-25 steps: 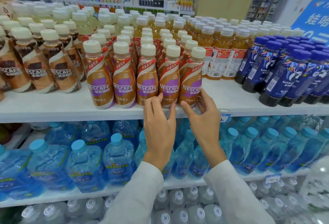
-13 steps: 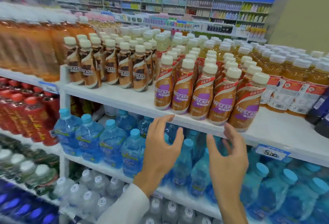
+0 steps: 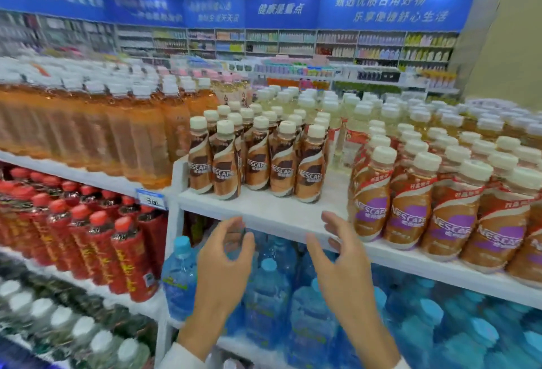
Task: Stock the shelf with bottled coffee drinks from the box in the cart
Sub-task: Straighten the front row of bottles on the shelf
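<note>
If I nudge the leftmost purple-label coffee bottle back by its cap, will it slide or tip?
Probably tips: the purple-label coffee bottle is tall with a narrow base. Its glossy sleeve looks slick. The bottles behind may catch it.

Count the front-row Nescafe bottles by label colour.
Brown-label bottles: 5
Purple-label bottles: 5, the rightmost cut off by the frame edge
Total: 10

Both hands are empty, fingers loosely curved, in front of the white shelf (image 3: 275,211). The left hand (image 3: 225,254) is below its edge and the right hand (image 3: 337,254) is beside the purple-label coffee bottles (image 3: 410,216). Brown-label coffee bottles (image 3: 255,163) stand further left, with blue water bottles (image 3: 265,295) below.
</note>
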`<state>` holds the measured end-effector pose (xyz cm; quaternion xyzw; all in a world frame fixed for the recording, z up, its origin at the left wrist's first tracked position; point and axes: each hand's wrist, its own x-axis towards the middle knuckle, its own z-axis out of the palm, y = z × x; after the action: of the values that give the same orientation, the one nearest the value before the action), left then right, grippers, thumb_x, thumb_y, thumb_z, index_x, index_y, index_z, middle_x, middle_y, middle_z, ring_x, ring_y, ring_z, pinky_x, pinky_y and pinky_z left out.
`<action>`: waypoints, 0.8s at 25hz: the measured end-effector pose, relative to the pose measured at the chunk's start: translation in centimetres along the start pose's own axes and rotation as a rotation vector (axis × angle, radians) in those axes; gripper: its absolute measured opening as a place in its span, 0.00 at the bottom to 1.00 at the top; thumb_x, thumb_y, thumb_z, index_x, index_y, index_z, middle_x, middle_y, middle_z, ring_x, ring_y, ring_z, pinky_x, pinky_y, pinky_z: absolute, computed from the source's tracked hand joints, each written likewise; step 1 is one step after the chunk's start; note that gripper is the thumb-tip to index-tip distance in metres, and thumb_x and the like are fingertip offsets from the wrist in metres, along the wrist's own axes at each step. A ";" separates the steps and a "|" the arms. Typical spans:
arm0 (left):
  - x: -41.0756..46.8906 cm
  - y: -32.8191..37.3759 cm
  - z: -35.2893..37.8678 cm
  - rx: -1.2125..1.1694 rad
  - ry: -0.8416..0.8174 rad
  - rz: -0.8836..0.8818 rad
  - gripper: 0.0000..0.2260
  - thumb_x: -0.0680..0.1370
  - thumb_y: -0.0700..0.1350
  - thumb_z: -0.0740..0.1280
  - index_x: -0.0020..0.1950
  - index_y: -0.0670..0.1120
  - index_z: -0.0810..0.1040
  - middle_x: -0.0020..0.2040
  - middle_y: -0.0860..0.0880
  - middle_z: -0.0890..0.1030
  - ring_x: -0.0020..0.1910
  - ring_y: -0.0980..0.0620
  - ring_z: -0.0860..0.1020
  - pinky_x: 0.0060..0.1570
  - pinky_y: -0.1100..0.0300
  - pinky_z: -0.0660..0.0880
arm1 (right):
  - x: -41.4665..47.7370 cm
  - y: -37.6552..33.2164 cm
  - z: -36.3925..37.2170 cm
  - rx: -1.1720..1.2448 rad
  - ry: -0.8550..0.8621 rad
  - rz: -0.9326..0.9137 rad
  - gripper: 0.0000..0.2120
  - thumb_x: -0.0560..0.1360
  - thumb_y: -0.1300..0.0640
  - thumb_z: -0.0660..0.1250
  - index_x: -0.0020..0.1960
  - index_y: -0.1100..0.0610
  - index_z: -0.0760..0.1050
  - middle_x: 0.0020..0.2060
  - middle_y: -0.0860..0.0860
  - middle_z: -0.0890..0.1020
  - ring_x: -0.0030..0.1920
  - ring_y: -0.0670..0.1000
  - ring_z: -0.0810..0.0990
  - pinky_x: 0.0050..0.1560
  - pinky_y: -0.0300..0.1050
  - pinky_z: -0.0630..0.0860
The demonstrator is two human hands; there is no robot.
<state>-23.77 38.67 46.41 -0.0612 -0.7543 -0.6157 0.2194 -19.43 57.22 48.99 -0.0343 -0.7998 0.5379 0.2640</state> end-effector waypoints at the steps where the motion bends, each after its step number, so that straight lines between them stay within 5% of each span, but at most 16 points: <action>1: 1.5 -0.4 -0.4 -0.033 -0.038 -0.009 0.12 0.80 0.46 0.71 0.61 0.58 0.78 0.52 0.64 0.82 0.53 0.64 0.81 0.54 0.65 0.80 | 1.6 -0.4 1.2 -0.031 0.025 -0.010 0.21 0.78 0.47 0.69 0.70 0.41 0.70 0.63 0.35 0.74 0.63 0.37 0.74 0.63 0.37 0.71; 5: 6.7 -0.2 1.2 -0.022 -0.158 0.070 0.12 0.80 0.48 0.71 0.61 0.61 0.77 0.56 0.63 0.82 0.55 0.60 0.81 0.56 0.59 0.80 | 7.7 -1.5 3.8 -0.163 0.133 0.005 0.29 0.77 0.52 0.72 0.75 0.51 0.65 0.65 0.46 0.73 0.66 0.48 0.74 0.66 0.45 0.71; 8: 9.7 1.0 4.5 0.072 -0.222 0.169 0.17 0.81 0.48 0.69 0.70 0.51 0.75 0.64 0.53 0.79 0.60 0.54 0.78 0.63 0.50 0.77 | 10.6 -1.2 4.4 -0.201 0.120 0.095 0.34 0.75 0.53 0.74 0.76 0.54 0.62 0.71 0.53 0.72 0.70 0.53 0.73 0.71 0.54 0.71; 13: 11.8 2.6 8.2 0.202 -0.174 0.244 0.25 0.83 0.46 0.67 0.79 0.44 0.65 0.74 0.46 0.69 0.73 0.46 0.68 0.73 0.51 0.67 | 12.0 0.1 4.6 -0.158 0.111 0.160 0.30 0.72 0.52 0.75 0.70 0.48 0.67 0.64 0.49 0.77 0.63 0.50 0.78 0.66 0.58 0.75; 20: 11.9 1.7 9.5 0.261 -0.066 0.290 0.25 0.82 0.48 0.69 0.77 0.43 0.67 0.71 0.46 0.69 0.68 0.47 0.68 0.66 0.59 0.64 | 12.1 1.1 4.7 -0.212 0.149 0.111 0.27 0.74 0.49 0.75 0.68 0.46 0.68 0.62 0.46 0.77 0.61 0.47 0.78 0.64 0.54 0.78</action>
<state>-36.23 46.00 51.42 -0.1603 -0.8179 -0.4721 0.2871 -32.27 57.80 51.37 -0.1460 -0.8273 0.4600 0.2874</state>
